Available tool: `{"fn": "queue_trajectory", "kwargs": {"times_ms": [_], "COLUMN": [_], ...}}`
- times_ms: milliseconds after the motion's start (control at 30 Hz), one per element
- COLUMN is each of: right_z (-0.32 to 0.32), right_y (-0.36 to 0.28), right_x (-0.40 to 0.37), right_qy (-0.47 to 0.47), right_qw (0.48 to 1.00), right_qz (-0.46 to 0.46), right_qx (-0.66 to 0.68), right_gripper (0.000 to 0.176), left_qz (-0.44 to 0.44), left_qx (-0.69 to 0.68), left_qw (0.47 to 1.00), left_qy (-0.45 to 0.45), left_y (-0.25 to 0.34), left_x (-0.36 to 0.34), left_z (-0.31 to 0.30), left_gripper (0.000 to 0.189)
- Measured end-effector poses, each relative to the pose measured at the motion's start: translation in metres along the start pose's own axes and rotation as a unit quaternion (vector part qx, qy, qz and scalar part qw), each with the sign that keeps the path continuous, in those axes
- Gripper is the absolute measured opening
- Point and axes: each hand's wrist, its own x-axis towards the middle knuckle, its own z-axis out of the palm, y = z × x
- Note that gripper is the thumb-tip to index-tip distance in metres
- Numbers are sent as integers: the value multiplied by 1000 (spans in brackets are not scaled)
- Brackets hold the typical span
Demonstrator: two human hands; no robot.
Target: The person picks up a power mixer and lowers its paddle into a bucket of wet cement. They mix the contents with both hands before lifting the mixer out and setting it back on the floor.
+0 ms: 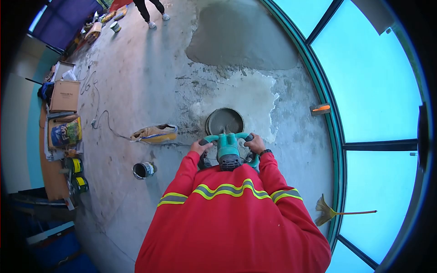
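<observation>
A green power mixer (pixel 228 152) is held in front of my chest, its shaft reaching down into a round bucket (pixel 207 123) of grey wet mix. My left hand (pixel 200 147) is wrapped round the mixer's left handle. Round the right handle, my right hand (pixel 256 143) is closed, with a dark band at the wrist. An open paper bag (pixel 154 133) lies on the floor to the left of the bucket. Nearer to me on the left is a small dark pail (pixel 144 170).
A person (pixel 150 12) stands at the far end near wet grey screed (pixel 241 36). An orange-handled trowel (pixel 321 109) and a broom (pixel 326 211) are by the right-hand windows. Cardboard boxes (pixel 65 96), tins (pixel 79 184) and a cable (pixel 109 119) lie on the left.
</observation>
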Motion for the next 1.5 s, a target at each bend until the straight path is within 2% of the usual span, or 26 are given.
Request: {"fn": "queue_trajectory", "kwargs": {"times_ms": [100,600,900,1100,1500], "right_z": [1,-1,-1,1,2], "right_y": [-3,-14,-25,-28,-17], "right_x": [3,12,9,9,15], "right_qy": [-1,-8,-15,-3,-4], "right_qw": [1000,998,998,996,997], "right_qz": [-16,-48,-47,-74,-66], "right_qx": [-1,-42,-46,-48,-39], "right_gripper": [40,39,38,38,38], "left_qz": [-9,-51,-21,-27,-56], "left_qx": [6,-95,-95,-78,-68], "left_qw": [1000,994,995,996,996], "left_qy": [-3,18,11,20,22], "left_y": [-1,-11,-21,-17,-17], "left_x": [-4,-15,-15,-21,-10], "left_z": [-2,1,-3,-4,-3], "left_gripper": [42,41,37,39,41]}}
